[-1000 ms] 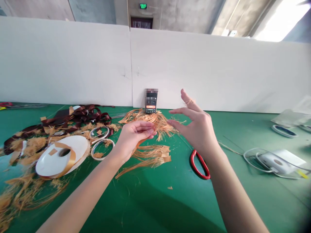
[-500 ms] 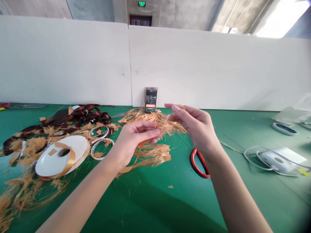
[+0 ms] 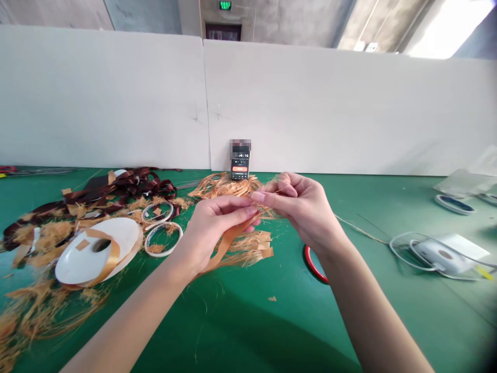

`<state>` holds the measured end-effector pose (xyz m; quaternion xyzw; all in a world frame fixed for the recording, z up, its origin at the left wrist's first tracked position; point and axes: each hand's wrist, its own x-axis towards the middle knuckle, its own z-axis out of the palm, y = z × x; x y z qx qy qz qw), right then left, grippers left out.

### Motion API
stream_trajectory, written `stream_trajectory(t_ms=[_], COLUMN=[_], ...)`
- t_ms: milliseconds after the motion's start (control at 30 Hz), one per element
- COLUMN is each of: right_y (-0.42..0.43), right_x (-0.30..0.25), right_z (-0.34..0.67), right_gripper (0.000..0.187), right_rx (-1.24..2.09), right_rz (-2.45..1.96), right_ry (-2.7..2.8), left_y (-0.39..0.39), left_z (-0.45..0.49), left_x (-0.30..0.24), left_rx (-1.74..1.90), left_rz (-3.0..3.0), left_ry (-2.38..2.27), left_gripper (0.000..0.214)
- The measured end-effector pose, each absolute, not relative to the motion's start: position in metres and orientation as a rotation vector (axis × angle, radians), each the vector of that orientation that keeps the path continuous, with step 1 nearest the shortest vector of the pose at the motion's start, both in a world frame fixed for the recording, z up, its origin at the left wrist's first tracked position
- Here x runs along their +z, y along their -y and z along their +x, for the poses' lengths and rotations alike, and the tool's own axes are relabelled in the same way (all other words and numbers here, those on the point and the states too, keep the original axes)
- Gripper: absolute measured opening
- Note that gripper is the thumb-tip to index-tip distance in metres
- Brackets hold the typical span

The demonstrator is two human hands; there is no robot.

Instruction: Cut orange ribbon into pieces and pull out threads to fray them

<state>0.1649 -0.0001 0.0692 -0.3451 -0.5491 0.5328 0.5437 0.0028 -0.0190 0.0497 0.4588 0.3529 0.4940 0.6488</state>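
My left hand [image 3: 212,228] is closed in a pinch on a gold-orange ribbon [image 3: 228,243], whose length hangs down below the fingers. My right hand [image 3: 310,210] meets it at the ribbon's end, thumb and fingers pinched together. Fine threads show around the right fingertips; what exactly they grip is partly hidden. Under the hands lie cut ribbon pieces with frayed ends [image 3: 254,251]. Behind them is a heap of more frayed orange ribbon [image 3: 212,185]. A red looped handle [image 3: 313,268] sits partly behind my right wrist.
A white spool [image 3: 130,233] with gold ribbon lies left, near two white rings [image 3: 180,243], loose threads [image 3: 42,305] and dark brown ribbon [image 3: 132,189]. A phone [image 3: 239,166] stands against the white partition [image 3: 330,109]. A white device with a cable [image 3: 454,254] is at right.
My right hand has come left and down to my left hand, and its fingers have closed in. The ribbon below my left hand shows broader. My left hand stays nearly in place.
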Motion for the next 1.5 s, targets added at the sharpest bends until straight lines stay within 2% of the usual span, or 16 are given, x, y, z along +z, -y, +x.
stream_trajectory(t_ms=[300, 500, 600, 700, 867, 1000, 1100, 1167, 1267, 1367, 1500], right_y=[-0.005, -0.007, -0.010, -0.012, -0.008, -0.006, -0.005, -0.002, 0.003, 0.006, 0.004], right_x=[0.065, 0.070, 0.077, 0.085, 0.093, 0.094, 0.092, 0.092, 0.092, 0.092, 0.089], right_z=[0.168, 0.178, 0.190, 0.202, 0.219, 0.227, 0.230, 0.229, 0.224, 0.213, 0.197], right_gripper=[0.051, 0.047, 0.049, 0.064, 0.083, 0.084, 0.085, 0.081, 0.058, 0.042, 0.021], right_rx=[1.119, 0.897, 1.111, 1.342, 1.536, 1.629, 1.820, 1.827, 1.674, 1.431, 1.018], right_rz=[-0.842, -1.005, -1.033, -1.002, -1.044, -1.316, -1.060, -0.812, -0.650, -0.643, -0.742], right_ry=[1.219, 1.208, 1.245, 1.318, 1.501, 1.768, 1.930, 1.887, 1.675, 1.529, 1.596], left_y=[0.018, 0.013, 0.010, 0.008, 0.006, 0.005, 0.004, 0.004, 0.005, 0.006, 0.004], left_z=[0.005, 0.002, 0.000, -0.003, -0.005, -0.008, -0.010, -0.010, -0.007, -0.004, -0.004], left_x=[0.047, 0.041, 0.039, 0.038, 0.039, 0.042, 0.042, 0.040, 0.038, 0.037, 0.036], left_rx=[1.239, 1.195, 1.173, 1.196, 1.239, 1.303, 1.291, 1.271, 1.288, 1.314, 1.185], left_rz=[1.016, 1.023, 1.059, 1.077, 1.109, 1.159, 1.209, 1.244, 1.265, 1.259, 1.357], left_ry=[-0.820, -0.800, -0.811, -0.835, -0.873, -0.912, -0.913, -0.900, -0.893, -0.911, -0.979], left_gripper=[0.007, 0.011, 0.017, 0.021, 0.020, 0.019, 0.020, 0.021, 0.023, 0.021, 0.016])
